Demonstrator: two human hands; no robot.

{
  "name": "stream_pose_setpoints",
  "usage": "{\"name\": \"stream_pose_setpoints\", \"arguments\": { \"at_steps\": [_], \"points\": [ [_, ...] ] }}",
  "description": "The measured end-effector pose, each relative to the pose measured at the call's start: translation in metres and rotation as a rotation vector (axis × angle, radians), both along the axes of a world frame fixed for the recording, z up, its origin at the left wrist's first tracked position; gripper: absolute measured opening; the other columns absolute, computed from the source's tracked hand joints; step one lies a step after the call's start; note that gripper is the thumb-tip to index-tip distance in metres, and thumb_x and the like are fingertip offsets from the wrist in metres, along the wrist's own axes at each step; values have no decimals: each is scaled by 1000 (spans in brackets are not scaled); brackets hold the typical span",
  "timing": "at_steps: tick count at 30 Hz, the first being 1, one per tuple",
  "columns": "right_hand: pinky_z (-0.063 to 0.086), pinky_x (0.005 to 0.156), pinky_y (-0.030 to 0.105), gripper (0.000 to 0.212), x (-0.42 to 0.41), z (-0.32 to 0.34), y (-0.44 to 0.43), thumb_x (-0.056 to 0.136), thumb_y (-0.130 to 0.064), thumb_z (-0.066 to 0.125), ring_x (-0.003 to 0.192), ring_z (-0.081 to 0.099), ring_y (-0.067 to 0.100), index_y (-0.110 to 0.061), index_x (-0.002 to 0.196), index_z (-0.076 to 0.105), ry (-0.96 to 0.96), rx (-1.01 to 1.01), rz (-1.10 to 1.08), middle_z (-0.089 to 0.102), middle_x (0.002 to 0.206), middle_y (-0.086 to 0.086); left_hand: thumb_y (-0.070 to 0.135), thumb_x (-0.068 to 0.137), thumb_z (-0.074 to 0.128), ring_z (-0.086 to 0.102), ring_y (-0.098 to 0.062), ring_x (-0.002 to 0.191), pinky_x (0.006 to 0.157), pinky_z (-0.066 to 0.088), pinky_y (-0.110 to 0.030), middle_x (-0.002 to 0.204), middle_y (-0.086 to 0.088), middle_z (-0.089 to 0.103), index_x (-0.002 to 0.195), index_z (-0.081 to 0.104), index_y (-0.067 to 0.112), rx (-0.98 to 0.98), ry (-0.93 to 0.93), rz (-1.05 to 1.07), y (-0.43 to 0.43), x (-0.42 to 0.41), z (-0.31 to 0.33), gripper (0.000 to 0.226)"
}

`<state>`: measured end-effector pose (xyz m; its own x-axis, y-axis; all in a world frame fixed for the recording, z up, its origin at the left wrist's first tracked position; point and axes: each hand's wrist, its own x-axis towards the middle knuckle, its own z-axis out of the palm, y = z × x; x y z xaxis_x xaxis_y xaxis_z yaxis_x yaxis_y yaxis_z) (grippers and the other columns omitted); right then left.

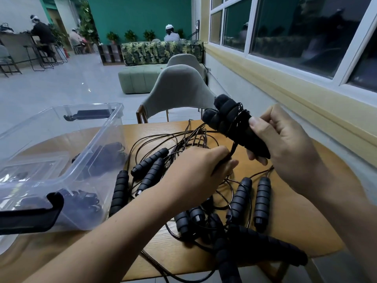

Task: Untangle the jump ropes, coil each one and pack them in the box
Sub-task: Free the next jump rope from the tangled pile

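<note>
My right hand [285, 146] grips a pair of black foam jump-rope handles [230, 123] held together, with thin dark cord wound around them, raised above the table. My left hand [200, 170] pinches the cord [234, 149] that runs down from that bundle. Below lies a tangle of dark cords [183, 139] and several loose black handles [150, 170] on the wooden table [295, 231]. A clear plastic box [67, 152] with black latches stands at the left; coiled ropes show inside it.
A grey upholstered chair [177, 90] stands behind the table's far edge. A wall and window sill run along the right side. More handles [263, 199] lie near the table's front edge, and one pair hangs over it. People sit far off in the room.
</note>
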<state>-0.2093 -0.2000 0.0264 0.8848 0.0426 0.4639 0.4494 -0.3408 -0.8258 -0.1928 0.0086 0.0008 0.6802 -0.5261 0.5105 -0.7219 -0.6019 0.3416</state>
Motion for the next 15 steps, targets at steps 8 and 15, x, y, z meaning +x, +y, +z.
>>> {"name": "stream_pose_setpoints", "arguments": {
  "at_steps": [8, 15],
  "points": [
    [48, 62, 30, 22, 4, -5, 4, 101, -46, 65, 66, 66, 9, -26, 91, 62, 39, -349, -100, 69, 77, -8, 43, 99, 71, 48, -5, 53, 51, 27, -14, 55, 13, 49, 78, 66, 25, -65, 54, -47, 14, -6, 15, 28],
    [43, 61, 24, 26, 0, -4, 6, 98, -52, 66, 69, 60, 4, -27, 89, 66, 205, -550, 38, 68, 78, -13, 47, 88, 82, 58, -13, 63, 55, 44, -30, 65, 5, 64, 80, 77, 24, -3, 97, -110, 27, -2, 24, 25]
  ]
}}
